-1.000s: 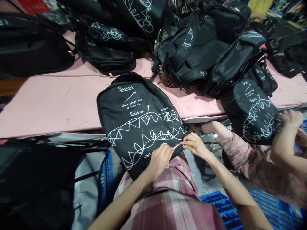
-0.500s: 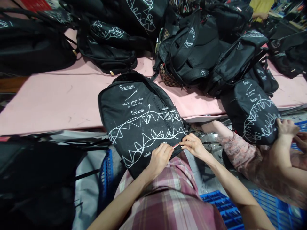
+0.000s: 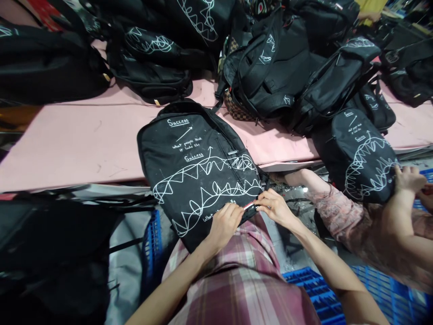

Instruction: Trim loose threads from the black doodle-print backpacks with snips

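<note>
A black backpack (image 3: 189, 167) with white "Success" print and scribbled lines lies on the pink table (image 3: 67, 140), its lower end hanging over the edge onto my lap. My left hand (image 3: 225, 223) grips the bag's bottom edge. My right hand (image 3: 275, 205) pinches a small red-and-white tag (image 3: 249, 206) at the bag's lower right corner, next to the zipper. Both hands are close together.
A heap of black backpacks (image 3: 270, 67) covers the far side of the table. To the right a co-worker's hand (image 3: 407, 178) holds a similar printed backpack (image 3: 363, 155). Blue crates (image 3: 372, 293) sit below right, dark bags (image 3: 50, 253) at lower left.
My hands stay at the bag's corner, hardly moving. The co-worker's hand on the right has shifted a little along the other backpack.
</note>
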`<state>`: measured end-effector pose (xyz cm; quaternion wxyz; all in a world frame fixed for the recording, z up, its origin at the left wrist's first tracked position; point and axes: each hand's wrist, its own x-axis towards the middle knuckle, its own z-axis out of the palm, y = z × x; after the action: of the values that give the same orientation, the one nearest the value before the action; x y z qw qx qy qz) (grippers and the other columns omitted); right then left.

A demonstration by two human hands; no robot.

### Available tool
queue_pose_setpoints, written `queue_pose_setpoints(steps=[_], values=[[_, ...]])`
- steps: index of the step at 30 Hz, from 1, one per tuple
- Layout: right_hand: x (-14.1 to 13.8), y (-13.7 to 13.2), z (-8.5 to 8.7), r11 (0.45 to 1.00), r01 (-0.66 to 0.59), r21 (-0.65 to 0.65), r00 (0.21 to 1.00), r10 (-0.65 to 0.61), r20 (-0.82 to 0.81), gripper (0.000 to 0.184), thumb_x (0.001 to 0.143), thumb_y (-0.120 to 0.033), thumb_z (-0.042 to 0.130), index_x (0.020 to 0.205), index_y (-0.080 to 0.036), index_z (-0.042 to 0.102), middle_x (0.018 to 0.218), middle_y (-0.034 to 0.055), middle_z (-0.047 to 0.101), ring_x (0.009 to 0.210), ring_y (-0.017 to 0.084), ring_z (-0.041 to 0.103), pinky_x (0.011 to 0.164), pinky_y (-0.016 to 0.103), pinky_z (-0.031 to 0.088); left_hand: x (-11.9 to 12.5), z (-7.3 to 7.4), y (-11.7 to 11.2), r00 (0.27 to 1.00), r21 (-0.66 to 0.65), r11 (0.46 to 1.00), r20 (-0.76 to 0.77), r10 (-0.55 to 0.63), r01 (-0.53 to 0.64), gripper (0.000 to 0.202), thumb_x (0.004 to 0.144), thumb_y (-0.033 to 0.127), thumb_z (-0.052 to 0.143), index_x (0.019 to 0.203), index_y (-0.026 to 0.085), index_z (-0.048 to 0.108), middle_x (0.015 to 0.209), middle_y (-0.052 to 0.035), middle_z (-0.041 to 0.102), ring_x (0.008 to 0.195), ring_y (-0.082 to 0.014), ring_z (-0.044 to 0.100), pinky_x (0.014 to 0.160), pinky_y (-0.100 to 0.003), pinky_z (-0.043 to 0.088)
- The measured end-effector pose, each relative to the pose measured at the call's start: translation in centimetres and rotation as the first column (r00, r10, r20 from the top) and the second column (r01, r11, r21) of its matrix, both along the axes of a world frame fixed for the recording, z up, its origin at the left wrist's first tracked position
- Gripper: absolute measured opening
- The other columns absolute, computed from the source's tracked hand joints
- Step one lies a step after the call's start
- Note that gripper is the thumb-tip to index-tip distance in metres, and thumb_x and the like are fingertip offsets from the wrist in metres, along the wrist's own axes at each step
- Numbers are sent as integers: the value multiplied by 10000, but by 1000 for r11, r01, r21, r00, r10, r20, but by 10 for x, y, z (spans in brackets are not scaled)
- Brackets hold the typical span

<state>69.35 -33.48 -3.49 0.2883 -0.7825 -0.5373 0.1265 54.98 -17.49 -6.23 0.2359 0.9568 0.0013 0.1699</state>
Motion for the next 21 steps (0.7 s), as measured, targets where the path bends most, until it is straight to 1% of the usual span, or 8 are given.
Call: queue_pose_setpoints(steps=[6,12,17,21], values=[[0,2,1,999,11,-46,1000,-11,-1,214,856,-310,537,960,-195,686,862,56,623,786,174,487,726,306,415,0,-3,0,1000,-26,1000,11,-4,5,154,890,182,420,876,152,571,800,-38,587,769,-144,534,668,-264,461],[-3,5,9,992,19,-122,1000,-17,24,211,855,-312,541,960,-205,689,846,52,620,790,172,487,718,293,412,-1,-3,1,1000,-18,1000,0,-10,10,153,890,182,416,883,150,565,811,-43,587,770,-147,533,663,-270,460],[-7,4,8,992,29,-124,998,-21,67,216,869,-302,516,992,-222,675,866,57,607,794,175,473,698,291,409,0,-3,0,1000,-26,1000,-5,-10,10,167,892,180,408,886,153,573,797,-41,582,764,-147,529,654,-269,460],[-9,3,5,995,38,-92,998,-33,57,199,867,-289,517,954,-227,686,856,60,607,782,178,473,685,296,406,0,-3,-1,1000,-15,1000,-7,3,-3,168,892,180,409,880,153,574,797,-40,583,768,-148,529,663,-270,461]])
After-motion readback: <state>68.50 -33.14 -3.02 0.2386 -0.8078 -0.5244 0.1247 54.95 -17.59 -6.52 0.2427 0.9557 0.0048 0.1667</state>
